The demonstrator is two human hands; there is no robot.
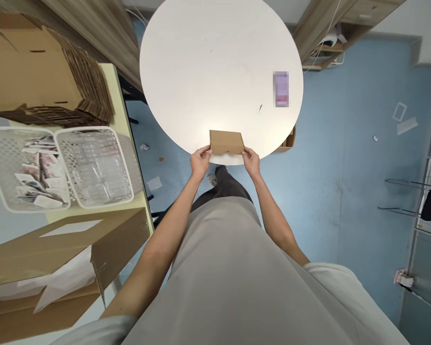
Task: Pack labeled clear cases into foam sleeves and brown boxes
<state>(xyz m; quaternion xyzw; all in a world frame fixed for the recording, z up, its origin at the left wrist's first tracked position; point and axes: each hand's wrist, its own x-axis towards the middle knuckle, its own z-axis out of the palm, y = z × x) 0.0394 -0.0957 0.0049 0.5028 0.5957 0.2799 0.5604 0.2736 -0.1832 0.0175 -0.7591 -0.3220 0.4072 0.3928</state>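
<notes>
Blue floor (pixel 359 143) surrounds your round white table (pixel 215 62). At its near edge, right in front of you, is a small brown box (pixel 226 142). Your left hand (pixel 200 162) pinches the box's left side between thumb and fingers; your right hand (pixel 251 163) pinches its right side the same way. A blurred purple item (pixel 281 88) lies farther right on the table. To your left stand stacked cardboard (pixel 28 72), two white baskets (pixel 128 167) and a large carton (pixel 118 235).
</notes>
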